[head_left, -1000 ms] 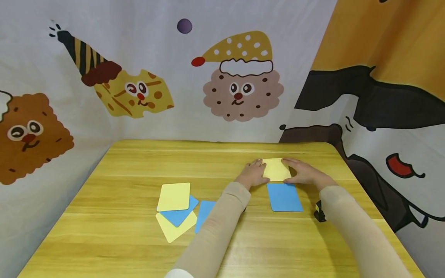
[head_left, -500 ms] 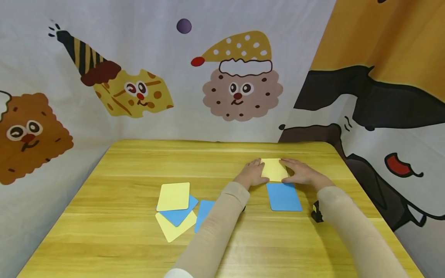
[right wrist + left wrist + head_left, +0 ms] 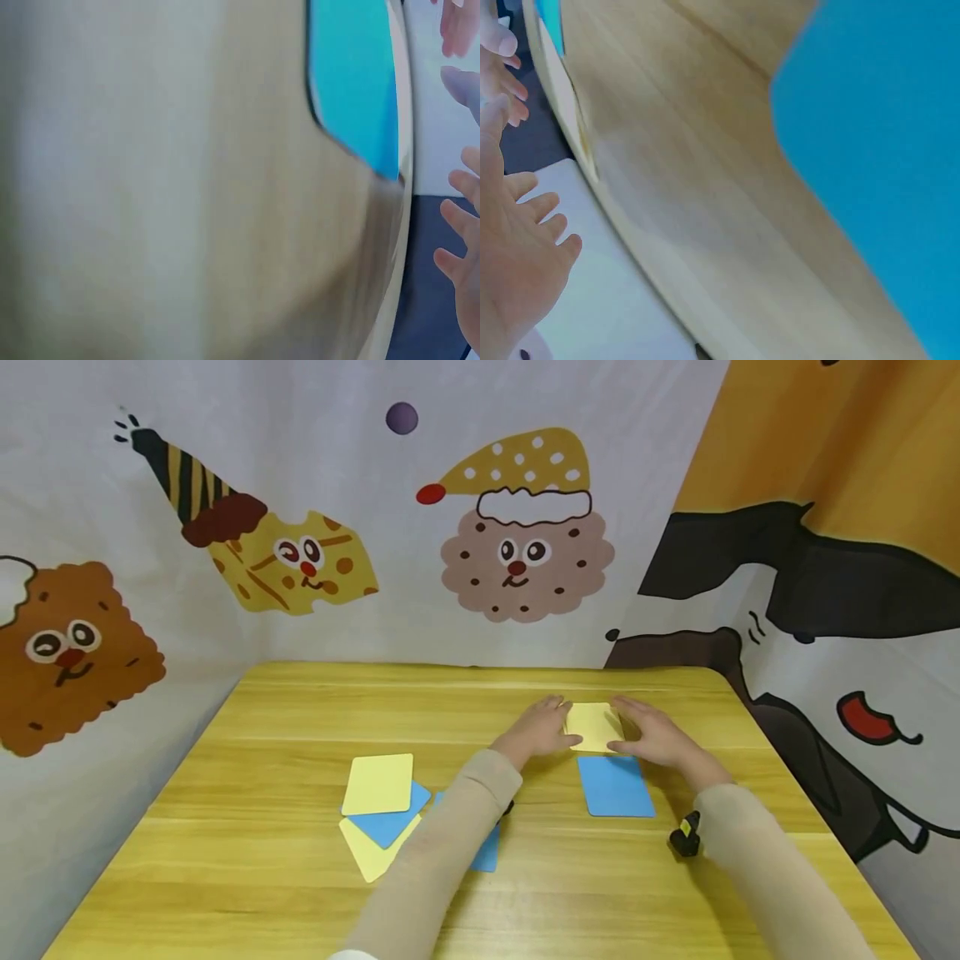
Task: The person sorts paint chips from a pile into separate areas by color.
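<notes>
A square yellow card (image 3: 594, 727) lies at the far right of the table, between my two hands. Just left of it is my left hand (image 3: 538, 728), its fingers spread; in the left wrist view the left palm (image 3: 525, 262) holds nothing. My right hand (image 3: 654, 733) hovers at the card's right edge, with thumb and fingers apart. The right wrist view has the right hand's fingers (image 3: 459, 217) spread as well. A blue card (image 3: 617, 786) lies directly in front of the yellow one, nearly edge to edge. Whether any fingertip still touches the yellow card is hard to tell.
To the left, a yellow card (image 3: 378, 783) overlaps a blue card (image 3: 386, 828), with another yellow card (image 3: 369, 852) beneath. One more blue card (image 3: 487, 853) is partly hidden under the left forearm. A cartoon-print curtain (image 3: 315, 410) stands behind the wooden table (image 3: 225, 877).
My left hand and forearm have shifted left, uncovering part of the blue card beneath. The right hand has drawn slightly away from the yellow card, which stays in place.
</notes>
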`<state>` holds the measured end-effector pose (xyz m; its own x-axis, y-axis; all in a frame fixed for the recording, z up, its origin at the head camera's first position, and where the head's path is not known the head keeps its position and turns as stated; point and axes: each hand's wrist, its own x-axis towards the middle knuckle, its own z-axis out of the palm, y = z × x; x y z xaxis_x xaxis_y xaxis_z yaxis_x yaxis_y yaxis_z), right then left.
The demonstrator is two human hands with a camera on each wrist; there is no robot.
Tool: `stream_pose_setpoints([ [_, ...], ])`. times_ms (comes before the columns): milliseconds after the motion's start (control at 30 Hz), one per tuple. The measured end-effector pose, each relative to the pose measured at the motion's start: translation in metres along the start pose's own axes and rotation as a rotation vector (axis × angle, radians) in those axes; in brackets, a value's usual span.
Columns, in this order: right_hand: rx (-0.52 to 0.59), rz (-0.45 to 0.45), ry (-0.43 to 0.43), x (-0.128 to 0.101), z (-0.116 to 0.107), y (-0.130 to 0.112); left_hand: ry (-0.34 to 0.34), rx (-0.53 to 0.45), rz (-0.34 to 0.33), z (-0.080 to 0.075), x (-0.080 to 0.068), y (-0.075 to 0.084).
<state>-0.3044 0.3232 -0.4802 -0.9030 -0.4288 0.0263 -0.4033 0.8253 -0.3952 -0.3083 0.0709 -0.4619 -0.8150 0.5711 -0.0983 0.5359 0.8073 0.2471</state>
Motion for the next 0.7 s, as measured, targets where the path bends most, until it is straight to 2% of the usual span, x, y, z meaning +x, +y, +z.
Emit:
stream_pose_setpoints([
  [167, 0.007, -0.037, 0.068, -0.013, 0.005, -0.012, 0.034, 0.019, 0.066, -0.006, -0.011, 0.003],
  [300, 0.006, -0.056, 0.113, -0.021, 0.007, -0.026, 0.077, -0.02, 0.113, -0.009, -0.024, 0.001],
  [567, 0.021, -0.094, 0.236, -0.033, 0.01, -0.056, 0.141, -0.079, 0.181, -0.032, -0.062, -0.011],
  [700, 0.032, -0.102, 0.246, -0.037, 0.013, -0.075, 0.175, -0.119, 0.182, -0.04, -0.084, -0.018],
])
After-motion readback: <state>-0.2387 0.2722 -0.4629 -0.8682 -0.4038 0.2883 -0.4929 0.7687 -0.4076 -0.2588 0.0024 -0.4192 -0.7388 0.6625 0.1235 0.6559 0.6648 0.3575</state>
